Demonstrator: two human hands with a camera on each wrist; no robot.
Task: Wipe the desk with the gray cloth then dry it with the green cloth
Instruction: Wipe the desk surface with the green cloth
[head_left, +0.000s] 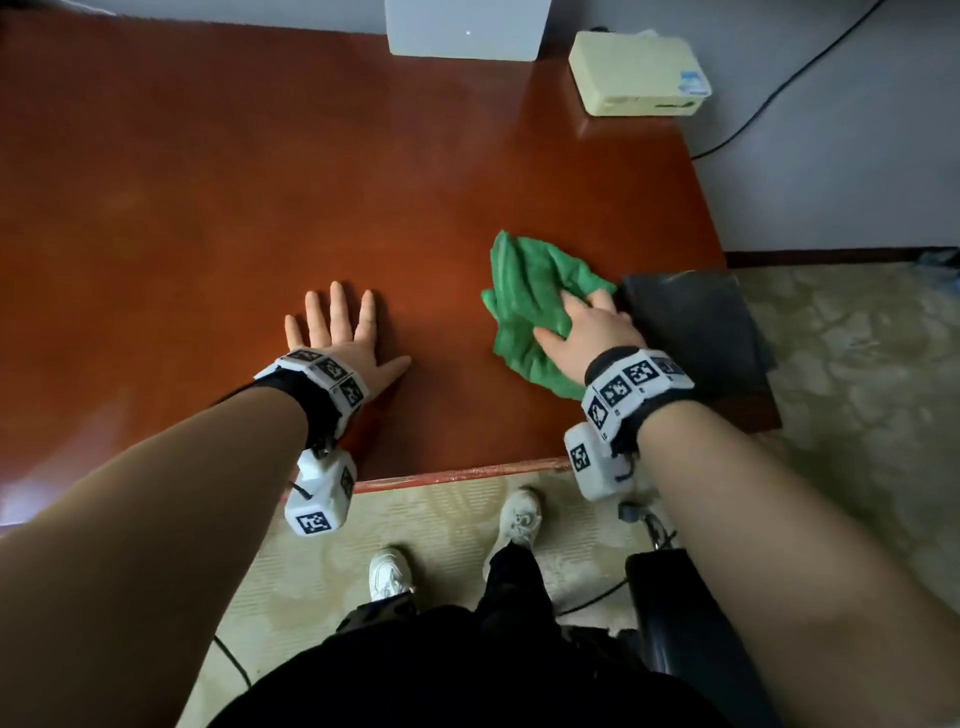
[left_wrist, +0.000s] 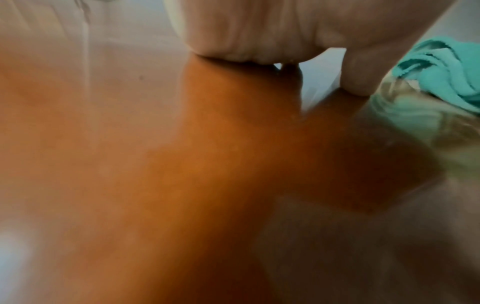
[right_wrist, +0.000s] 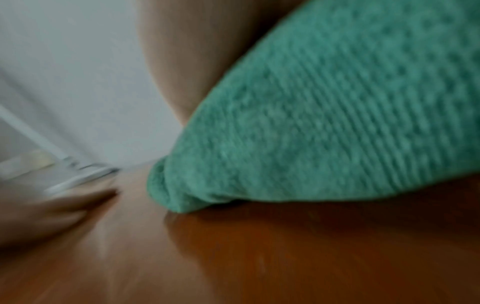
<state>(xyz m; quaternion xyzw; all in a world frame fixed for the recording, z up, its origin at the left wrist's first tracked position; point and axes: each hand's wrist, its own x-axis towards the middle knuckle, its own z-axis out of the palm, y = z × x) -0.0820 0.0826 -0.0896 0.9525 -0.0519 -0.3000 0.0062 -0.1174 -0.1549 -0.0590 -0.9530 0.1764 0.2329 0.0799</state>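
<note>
My left hand (head_left: 337, 332) lies flat on the reddish-brown desk (head_left: 260, 208), fingers straight and spread, holding nothing. In the left wrist view its palm (left_wrist: 259, 30) presses on the desk top (left_wrist: 182, 164). My right hand (head_left: 587, 332) rests on the crumpled green cloth (head_left: 524, 291) near the desk's right side, its fingers curled into the folds and gripping them. The right wrist view is filled by the green cloth (right_wrist: 324, 123) lying on the desk (right_wrist: 285, 257). The dark gray cloth (head_left: 696, 322) lies flat at the desk's right edge, just beyond my right hand.
A white box (head_left: 462, 28) and a cream-coloured device (head_left: 636, 73) stand along the desk's back edge. A black cable (head_left: 779, 88) hangs by the wall at the right. A black chair (head_left: 685, 623) stands on the carpet by my right leg.
</note>
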